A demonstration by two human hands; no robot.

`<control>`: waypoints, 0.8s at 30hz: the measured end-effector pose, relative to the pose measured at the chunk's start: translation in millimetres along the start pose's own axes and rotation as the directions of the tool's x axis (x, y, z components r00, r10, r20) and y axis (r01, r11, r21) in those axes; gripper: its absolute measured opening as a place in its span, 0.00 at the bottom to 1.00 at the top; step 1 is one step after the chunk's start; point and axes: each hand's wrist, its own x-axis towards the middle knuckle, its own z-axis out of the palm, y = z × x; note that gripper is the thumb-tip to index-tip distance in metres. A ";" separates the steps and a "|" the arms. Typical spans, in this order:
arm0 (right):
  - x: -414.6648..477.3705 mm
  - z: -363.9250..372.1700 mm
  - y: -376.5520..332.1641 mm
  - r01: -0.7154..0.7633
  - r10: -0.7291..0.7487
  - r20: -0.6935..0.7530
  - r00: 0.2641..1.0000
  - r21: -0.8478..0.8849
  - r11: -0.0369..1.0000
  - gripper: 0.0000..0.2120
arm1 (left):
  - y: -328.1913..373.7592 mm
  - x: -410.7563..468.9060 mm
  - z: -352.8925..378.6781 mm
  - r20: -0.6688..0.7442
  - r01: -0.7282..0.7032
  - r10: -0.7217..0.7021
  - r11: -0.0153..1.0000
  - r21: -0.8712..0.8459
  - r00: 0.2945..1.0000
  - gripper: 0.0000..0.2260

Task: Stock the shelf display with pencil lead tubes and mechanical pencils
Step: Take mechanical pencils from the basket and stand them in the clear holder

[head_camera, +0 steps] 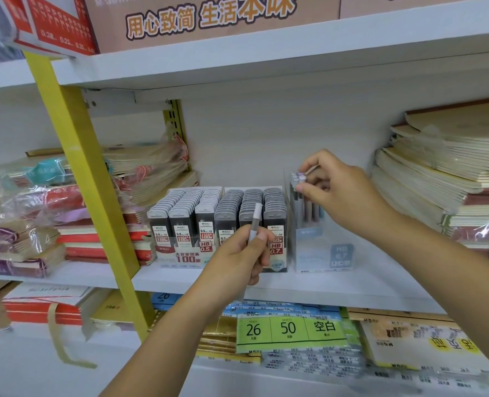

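already the lead tube display (220, 224) looks full; left hand (237, 259) holds one mechanical pencil (255, 222), right hand (332, 190) pinches another into the pencil box (320, 250).

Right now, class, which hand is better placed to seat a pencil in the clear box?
Right. The right hand pinches a pencil standing in the clear box; the left hand holds a grey pencil before the lead tubes.

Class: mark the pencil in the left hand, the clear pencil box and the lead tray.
pencil (256, 219): head view, grey barrel.
pencil box (318, 253): head view, front wall.
lead tray (186, 257): head view, front panel.
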 end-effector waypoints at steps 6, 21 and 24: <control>3.1 7.2 1.0 -0.059 0.070 0.064 0.995 -0.149 0.987 0.09 | 3.1 -2.9 -0.7 -0.007 -0.051 0.051 0.998 0.042 0.999 0.09; -32.5 -7.5 -44.0 -0.200 0.175 0.096 0.980 0.438 0.876 0.05 | 20.3 -0.7 26.8 -0.038 -0.162 0.171 0.972 0.172 0.984 0.05; -23.0 -26.0 -41.6 -0.150 0.314 -0.102 0.944 0.714 0.684 0.06 | 17.2 0.0 25.8 -0.235 -0.313 0.525 0.748 0.585 0.818 0.07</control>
